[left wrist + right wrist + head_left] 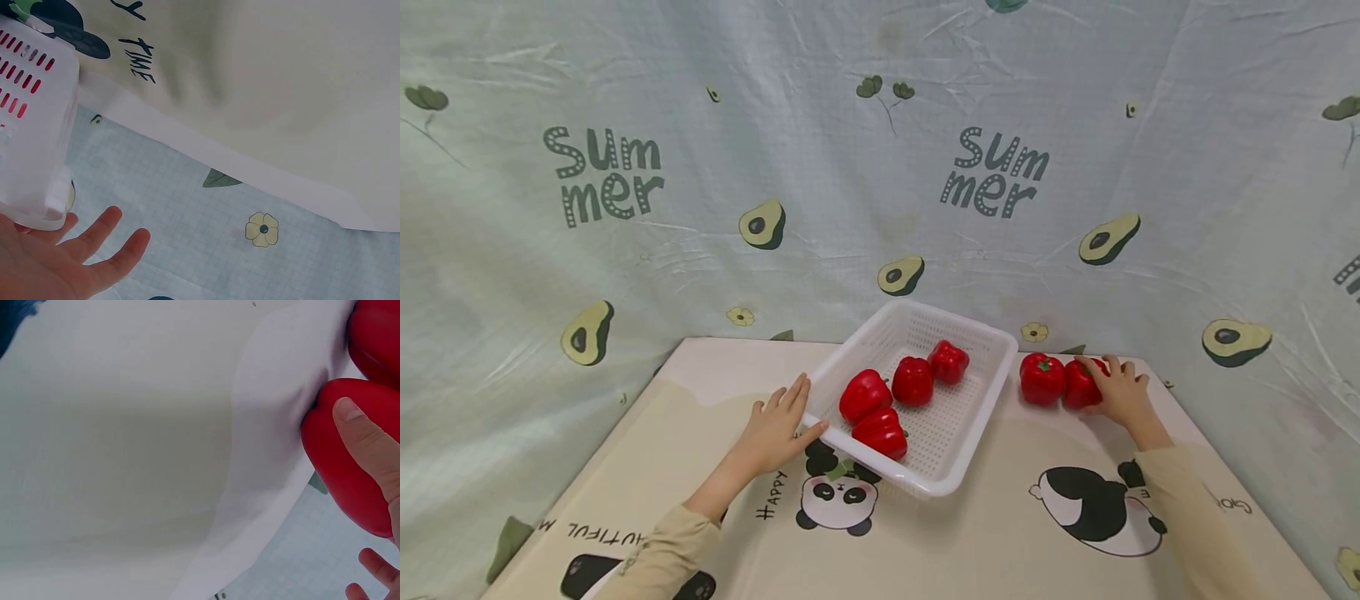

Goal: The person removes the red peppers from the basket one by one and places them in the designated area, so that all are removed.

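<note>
A white plastic basket (977, 433) with slotted walls stands on the table, holding several red bell peppers (913, 382). My left hand (775, 429) rests on its left rim, fingers extended; in the left wrist view the fingers (103, 234) spread beside the basket's corner (47, 187). Over at the right, my right hand (1122, 393) grips a red bell pepper (1078, 387) from its right side. Its thumb (369, 440) lies along that pepper (340, 469) in the right wrist view. Another red bell pepper (1041, 379) with a green stem sits directly left of the gripped one.
The table (985, 542) wears a pale cover printed with pandas and lettering. Behind it and along its sides hangs a light cloth (835, 167) patterned with avocados, flowers and words. The two peppers outside the basket are close to the table's back edge.
</note>
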### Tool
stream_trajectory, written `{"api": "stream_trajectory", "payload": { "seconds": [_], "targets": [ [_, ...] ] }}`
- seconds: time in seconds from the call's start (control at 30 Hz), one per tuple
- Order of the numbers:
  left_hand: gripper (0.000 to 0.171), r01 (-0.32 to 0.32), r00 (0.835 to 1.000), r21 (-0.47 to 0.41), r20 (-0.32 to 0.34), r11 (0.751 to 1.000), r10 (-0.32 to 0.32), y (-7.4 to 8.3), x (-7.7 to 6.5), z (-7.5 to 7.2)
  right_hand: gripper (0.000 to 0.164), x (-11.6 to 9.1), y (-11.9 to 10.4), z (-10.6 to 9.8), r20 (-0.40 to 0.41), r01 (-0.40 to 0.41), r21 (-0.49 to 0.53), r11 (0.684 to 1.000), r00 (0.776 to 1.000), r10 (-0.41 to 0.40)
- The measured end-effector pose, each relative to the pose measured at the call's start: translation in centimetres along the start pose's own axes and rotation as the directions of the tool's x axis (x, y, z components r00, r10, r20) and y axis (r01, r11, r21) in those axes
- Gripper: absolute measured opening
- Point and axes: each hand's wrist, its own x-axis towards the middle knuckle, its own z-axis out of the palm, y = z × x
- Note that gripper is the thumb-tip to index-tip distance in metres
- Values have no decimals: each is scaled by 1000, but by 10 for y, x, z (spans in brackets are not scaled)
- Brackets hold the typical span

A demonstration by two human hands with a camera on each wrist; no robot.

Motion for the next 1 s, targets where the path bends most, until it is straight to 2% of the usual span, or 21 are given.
{"api": "stream_trajectory", "payload": {
  "seconds": [0.27,0.5,0.6,0.83,1.0],
  "targets": [
    [75,4,1000,-3,6,1000,-4,1,1,0,91,-14,-1,-11,-91,69,-20,997,993,-70],
    [74,-11,1000,14,-11,1000,11,0,2,-1,89,-26,-15,-22,-235,173,-29,985,956,-175],
    [74,-13,1000,24,-11,1000,13,-1,3,-1,87,-29,-25,-26,-268,205,-21,978,942,-203],
    [74,-14,1000,24,-4,1000,14,-2,3,1,75,-37,-53,-30,-318,274,3,962,912,-259],
    [74,-17,1000,21,-6,1000,17,-2,2,2,65,-43,-73,-30,-295,302,33,953,914,-280]
  ]
}}
